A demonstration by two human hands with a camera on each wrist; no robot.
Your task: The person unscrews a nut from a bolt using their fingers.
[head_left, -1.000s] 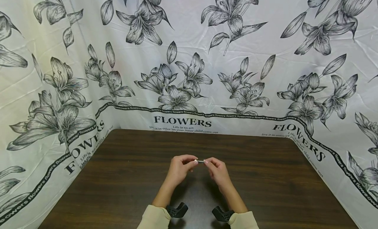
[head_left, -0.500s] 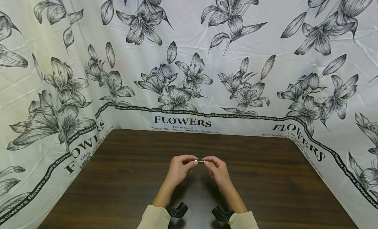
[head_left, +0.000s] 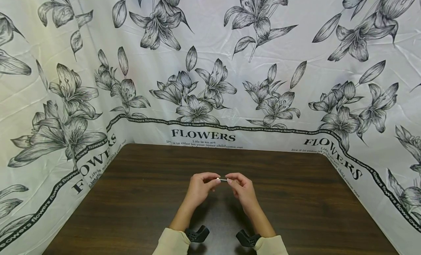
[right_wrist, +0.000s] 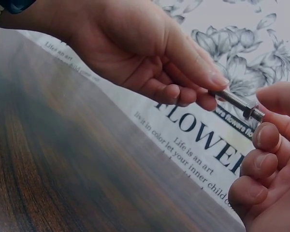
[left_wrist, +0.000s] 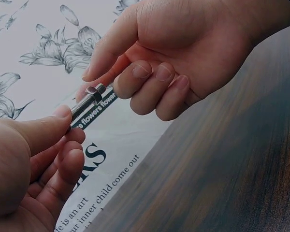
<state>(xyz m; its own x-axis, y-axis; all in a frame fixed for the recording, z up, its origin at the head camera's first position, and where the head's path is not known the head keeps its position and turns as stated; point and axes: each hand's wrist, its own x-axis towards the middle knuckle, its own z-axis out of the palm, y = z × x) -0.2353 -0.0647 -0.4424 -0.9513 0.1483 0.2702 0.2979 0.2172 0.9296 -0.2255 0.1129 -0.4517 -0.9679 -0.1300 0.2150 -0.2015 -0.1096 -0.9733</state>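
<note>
My left hand (head_left: 198, 191) pinches one end of a silver bolt (left_wrist: 80, 108) between thumb and fingers, above the table. A hex nut (left_wrist: 94, 94) sits on the thread near the far end, with a short length of thread past it. My right hand (head_left: 243, 192) is at that end, thumb and index finger spread about the nut. In the right wrist view a small gap shows between the right thumb (right_wrist: 275, 93) and the nut; whether the index finger touches it from behind I cannot tell. The bolt's other end is hidden in the left fingers.
A dark wood-grain table (head_left: 148, 167) lies under both hands. White cloth (head_left: 210, 39) with black flower prints and lettering hangs around its back and sides. Black wrist devices (head_left: 197, 234) sit by the cream sleeves (head_left: 172, 242).
The right hand's index finger and knuckles have shifted up slightly, and the hand has moved a little to the right. The left hand and bolt have stayed in place.
</note>
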